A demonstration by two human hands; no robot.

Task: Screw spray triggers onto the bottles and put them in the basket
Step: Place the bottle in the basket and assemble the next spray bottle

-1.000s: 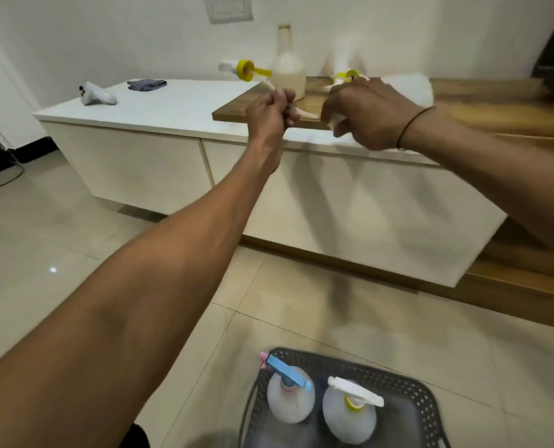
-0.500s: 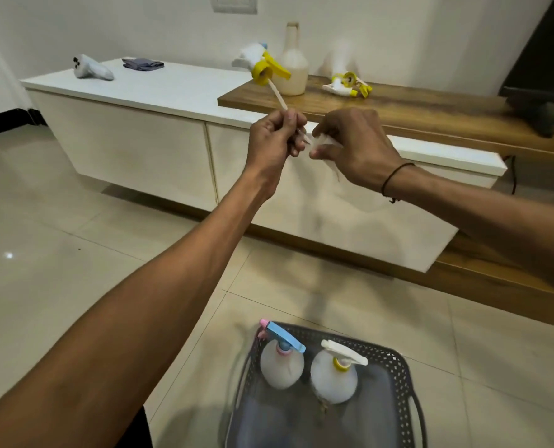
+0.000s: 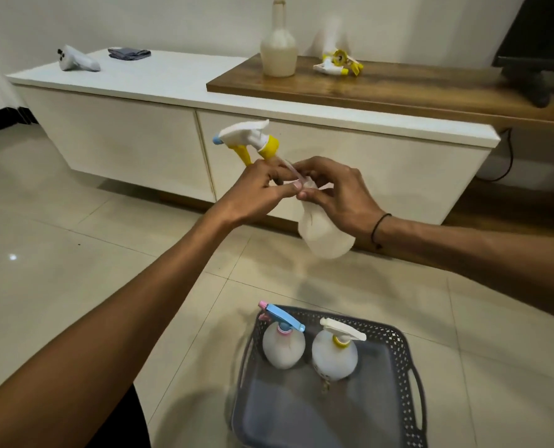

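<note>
The left hand (image 3: pixel 256 189) pinches the thin tube of a trigger (image 3: pixel 248 140) (white, yellow collar, blue nozzle), which tilts up and left above the fingers. The right hand (image 3: pixel 334 192) curls round the neck of a bottle (image 3: pixel 325 234), and the tube's lower end meets the bottle's mouth between both hands. Near, on the floor, a basket (image 3: pixel 408 383) holds two finished bottles side by side. Far on the wooden shelf (image 3: pixel 414 88) lie spare triggers (image 3: pixel 337 63), right of a vase (image 3: pixel 278 50).

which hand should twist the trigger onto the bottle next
Probably the left hand: it already pinches the spray trigger's tube, while the right hand grips the bottle's neck.
</note>
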